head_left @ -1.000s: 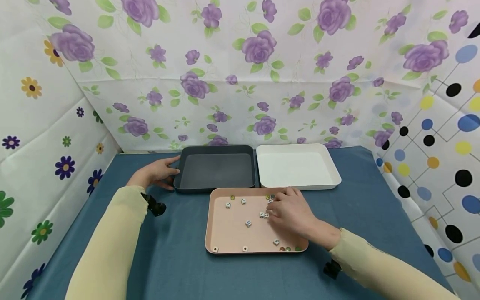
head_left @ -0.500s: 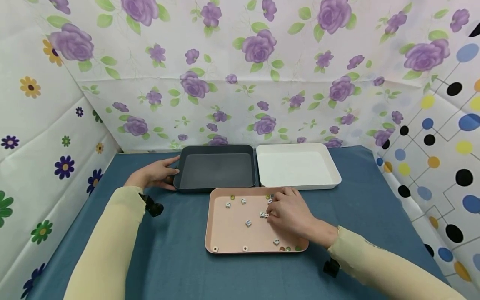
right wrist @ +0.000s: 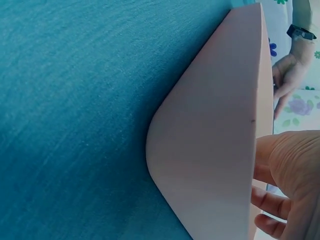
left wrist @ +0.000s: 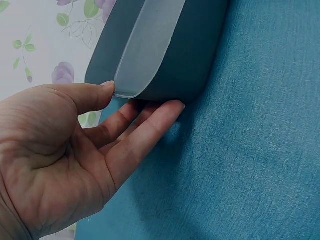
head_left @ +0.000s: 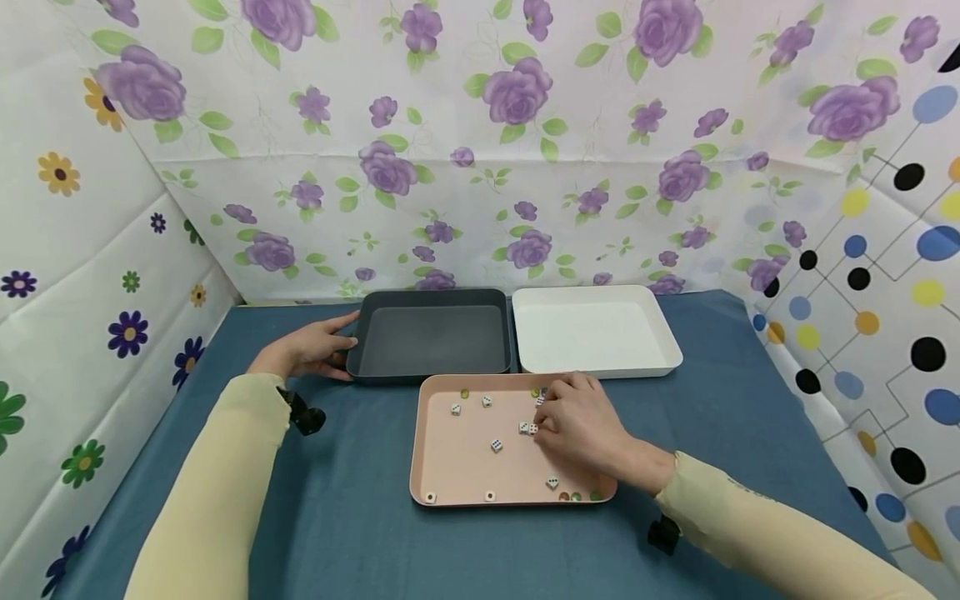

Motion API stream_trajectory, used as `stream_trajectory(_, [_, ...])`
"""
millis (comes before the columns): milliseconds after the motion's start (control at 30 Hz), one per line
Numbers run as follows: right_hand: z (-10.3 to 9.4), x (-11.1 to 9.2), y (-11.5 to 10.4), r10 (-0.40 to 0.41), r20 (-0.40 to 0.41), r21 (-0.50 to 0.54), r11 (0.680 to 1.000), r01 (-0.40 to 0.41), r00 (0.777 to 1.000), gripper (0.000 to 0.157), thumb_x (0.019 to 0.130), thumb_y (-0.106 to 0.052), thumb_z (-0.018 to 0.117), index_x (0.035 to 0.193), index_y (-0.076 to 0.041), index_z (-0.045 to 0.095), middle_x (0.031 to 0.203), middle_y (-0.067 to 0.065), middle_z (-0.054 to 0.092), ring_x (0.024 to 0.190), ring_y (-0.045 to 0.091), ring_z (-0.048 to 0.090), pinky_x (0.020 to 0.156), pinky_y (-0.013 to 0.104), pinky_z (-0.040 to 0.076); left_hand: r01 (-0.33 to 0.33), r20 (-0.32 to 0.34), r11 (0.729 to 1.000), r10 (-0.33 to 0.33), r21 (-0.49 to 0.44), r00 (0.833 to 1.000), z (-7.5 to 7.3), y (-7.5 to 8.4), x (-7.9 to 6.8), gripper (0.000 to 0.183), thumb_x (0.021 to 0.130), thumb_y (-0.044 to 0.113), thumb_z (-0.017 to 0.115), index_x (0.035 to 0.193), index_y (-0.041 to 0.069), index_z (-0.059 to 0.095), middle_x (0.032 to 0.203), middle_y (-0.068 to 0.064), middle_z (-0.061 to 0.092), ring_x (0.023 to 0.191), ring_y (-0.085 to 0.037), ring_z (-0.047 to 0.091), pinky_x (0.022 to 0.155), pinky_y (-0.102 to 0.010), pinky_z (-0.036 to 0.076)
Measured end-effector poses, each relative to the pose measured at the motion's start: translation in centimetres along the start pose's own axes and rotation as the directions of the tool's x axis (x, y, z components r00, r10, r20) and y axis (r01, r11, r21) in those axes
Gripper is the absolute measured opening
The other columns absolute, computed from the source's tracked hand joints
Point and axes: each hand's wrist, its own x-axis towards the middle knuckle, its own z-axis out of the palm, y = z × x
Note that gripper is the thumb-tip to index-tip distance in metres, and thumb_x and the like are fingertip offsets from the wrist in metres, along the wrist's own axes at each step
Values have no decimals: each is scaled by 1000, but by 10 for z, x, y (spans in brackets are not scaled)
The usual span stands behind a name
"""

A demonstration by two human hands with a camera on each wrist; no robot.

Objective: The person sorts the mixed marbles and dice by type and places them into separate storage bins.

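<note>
The left hand (head_left: 311, 348) rests loosely extended fingers against the black tray (head_left: 435, 337); the right (head_left: 581, 421) bends into the pink tray (head_left: 453, 458), fingertips hidden, grasp impossible to tell.

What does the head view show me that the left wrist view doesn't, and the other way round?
Only the head view shows the pink tray with its dice and small coloured pieces, the white tray, and the right grip down among the dice.

Only the left wrist view shows the palm side of the left grip and, up close, how its fingers meet the outside of the dark tray.

Both share the left grip at the dark tray, the blue cloth and the purple-flowered backdrop.
</note>
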Motion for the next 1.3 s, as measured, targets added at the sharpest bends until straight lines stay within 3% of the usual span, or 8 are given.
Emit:
stream_trajectory(400, [3,-3,1,1,-30,12,1000,-1,1000,14,77,-36,91,82,-27,82,91,-5,63,102,24,50,103,57,37,19,4,999,-19,-26,1000,-2,-3,2,71,114,17,40,163,39,-5,165,-29,14,135,-47,47,91,-51,58])
stream_trajectory(800, [0,-4,0,43,-5,7,999,-43,999,13,79,-37,89,79,-28,79,91,-7,64,107,24,52,106,55,38,6,32,996,-4,-83,999,1,-2,1,71,114,15,40,163,40,-5,166,-28,11,140,-48,40,94,-54,56])
stream_trajectory(1067, [-19,-8,3,73,-20,40,997,-72,997,16,78,-41,88,79,-30,78,96,-7,65,107,25,52,101,51,40,-16,28,990,20,-141,999,-1,-5,1,72,113,13,39,164,39,-4,164,-29,20,140,-48,41,95,-57,55])
stream_trajectory(1300, [-45,-10,13,56,-72,114,992,-48,996,12,79,-32,90,83,-28,79,97,-4,65,108,27,51,96,53,41,-6,25,987,10,-162,1000,-1,-5,2,71,113,12,38,164,39,-4,164,-28,21,140,-47,41,95,-57,55])
